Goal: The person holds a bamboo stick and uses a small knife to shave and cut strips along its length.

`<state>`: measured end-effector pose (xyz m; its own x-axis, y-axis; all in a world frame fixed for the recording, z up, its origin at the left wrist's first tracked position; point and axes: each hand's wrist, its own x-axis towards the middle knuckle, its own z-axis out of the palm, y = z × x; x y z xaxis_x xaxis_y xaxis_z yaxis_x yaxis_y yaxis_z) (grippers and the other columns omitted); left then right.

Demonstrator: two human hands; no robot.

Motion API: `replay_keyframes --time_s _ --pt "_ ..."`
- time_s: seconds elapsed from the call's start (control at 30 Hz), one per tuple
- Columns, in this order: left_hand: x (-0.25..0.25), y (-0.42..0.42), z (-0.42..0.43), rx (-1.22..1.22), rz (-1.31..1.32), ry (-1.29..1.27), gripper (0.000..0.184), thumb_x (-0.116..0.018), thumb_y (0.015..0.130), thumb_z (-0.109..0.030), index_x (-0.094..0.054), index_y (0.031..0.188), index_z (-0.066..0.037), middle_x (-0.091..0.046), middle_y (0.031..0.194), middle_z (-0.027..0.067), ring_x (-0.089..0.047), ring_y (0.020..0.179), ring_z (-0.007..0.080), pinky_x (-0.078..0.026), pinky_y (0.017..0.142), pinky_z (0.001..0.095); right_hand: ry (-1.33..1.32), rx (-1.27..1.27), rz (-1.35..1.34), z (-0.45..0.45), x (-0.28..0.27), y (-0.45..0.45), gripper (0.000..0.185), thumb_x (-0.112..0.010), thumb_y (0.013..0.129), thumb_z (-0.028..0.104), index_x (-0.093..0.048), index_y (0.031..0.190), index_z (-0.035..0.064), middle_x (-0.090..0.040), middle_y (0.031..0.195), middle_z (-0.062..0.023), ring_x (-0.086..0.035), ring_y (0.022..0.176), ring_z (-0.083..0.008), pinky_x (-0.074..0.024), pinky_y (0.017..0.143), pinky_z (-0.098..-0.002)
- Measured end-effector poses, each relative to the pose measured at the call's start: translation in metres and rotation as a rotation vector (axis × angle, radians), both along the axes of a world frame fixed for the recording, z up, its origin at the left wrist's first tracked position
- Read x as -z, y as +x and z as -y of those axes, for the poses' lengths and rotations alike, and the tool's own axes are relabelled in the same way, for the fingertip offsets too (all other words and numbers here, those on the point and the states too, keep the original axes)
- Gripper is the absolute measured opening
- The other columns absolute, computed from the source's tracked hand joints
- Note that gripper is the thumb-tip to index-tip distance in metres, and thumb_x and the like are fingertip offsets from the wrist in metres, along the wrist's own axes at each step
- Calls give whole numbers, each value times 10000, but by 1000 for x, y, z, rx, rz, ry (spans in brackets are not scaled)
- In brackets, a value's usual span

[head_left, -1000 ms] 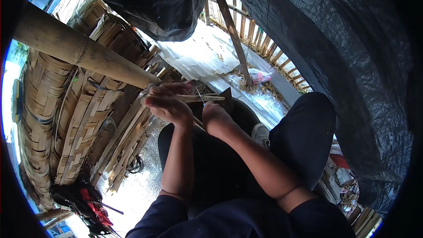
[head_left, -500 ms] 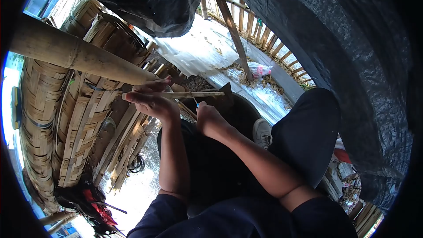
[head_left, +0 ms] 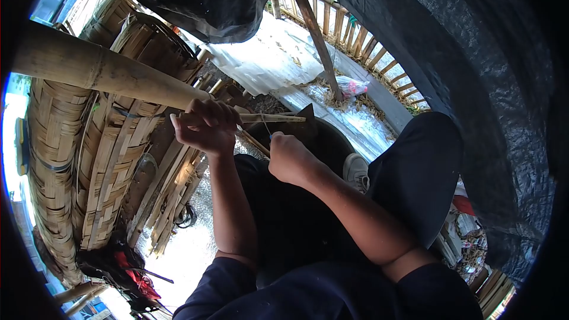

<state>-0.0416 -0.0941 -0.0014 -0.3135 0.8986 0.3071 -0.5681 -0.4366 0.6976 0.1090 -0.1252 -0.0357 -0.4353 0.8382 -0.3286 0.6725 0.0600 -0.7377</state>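
My left hand is wrapped round a split bamboo stick, whose pale end points right over a dark hollow. My right hand is closed in a fist just below the stick. From it a thin blade-like tool with a blue part at its base reaches up against the stick. Its handle is hidden in my fist, so I cannot tell its exact kind. The left end of the stick is mostly covered by my fingers.
A thick bamboo pole runs in from the left to near my left hand. Woven bamboo rolls and split strips lie at the left. Black tarpaulin hangs above and right. A slatted fence stands beyond.
My left fingers have curled round the stick, where they were stretched out before. The left hand has turned and risen slightly. My right hand has shifted a little right.
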Motion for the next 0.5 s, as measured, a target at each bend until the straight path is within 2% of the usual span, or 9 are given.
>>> replay_keyframes --time_s 0.03,0.07,0.13,0.17,0.27,0.33,0.43,0.47,0.5 --pt "0 0 1 116 52 68 627 -236 887 -604 -416 611 -70 -367 443 73 -375 316 204 -391 343 352 -2 25 -54 1 0 0 141 -491 757 -13 -499 856 -114 -595 747 -325 -631 788 -430 -522 656 -448" --pt "1 0 2 111 56 71 627 -236 887 -604 -416 611 -70 -367 443 73 -375 316 204 -391 343 352 54 99 -101 -2 12 0 136 -493 763 -9 -501 856 -108 -593 752 -333 -626 805 -438 -518 659 -453" --pt "1 1 3 329 -160 228 568 -238 878 -569 -416 653 -78 -396 538 68 -422 409 221 -397 365 359 68 77 -69 -9 30 5 130 -493 777 1 -498 857 -101 -595 743 -326 -625 794 -441 -517 654 -453" --pt "0 3 2 333 -163 230 568 -238 878 -569 -416 653 -78 -396 538 68 -422 409 221 -397 365 359 76 59 -43 -11 37 6 125 -494 790 11 -494 857 -94 -596 735 -320 -624 784 -445 -515 649 -454" --pt "-9 8 3 236 -88 213 545 -273 874 -542 -422 679 -55 -409 595 80 -435 471 218 -421 408 354 55 27 -79 -6 -23 -3 157 -506 829 49 -493 879 -99 -598 722 -303 -624 772 -440 -512 670 -456" --pt "-13 11 5 32 -26 92 567 -319 855 -538 -438 659 -19 -440 582 113 -461 492 217 -436 410 340 96 33 -115 -7 -14 -6 164 -499 854 61 -494 885 -99 -601 743 -316 -629 779 -433 -511 679 -467" --pt "-5 0 2 165 12 194 549 -323 861 -514 -432 651 -19 -429 571 105 -441 479 206 -428 407 316 71 123 -53 -4 16 0 143 -499 851 58 -482 873 -83 -601 740 -319 -629 772 -431 -513 658 -469" --pt "-2 -6 0 175 6 194 549 -323 861 -514 -432 651 -19 -429 571 105 -441 479 206 -428 407 316 4 205 -138 2 22 -7 147 -512 849 67 -475 868 -74 -597 723 -316 -624 770 -438 -512 658 -470" --pt "0 -10 0 204 22 191 544 -323 867 -507 -432 641 -24 -418 567 91 -426 471 197 -417 401 307 68 97 -149 4 -2 -11 156 -498 866 77 -476 871 -78 -593 727 -324 -617 779 -448 -508 671 -479"
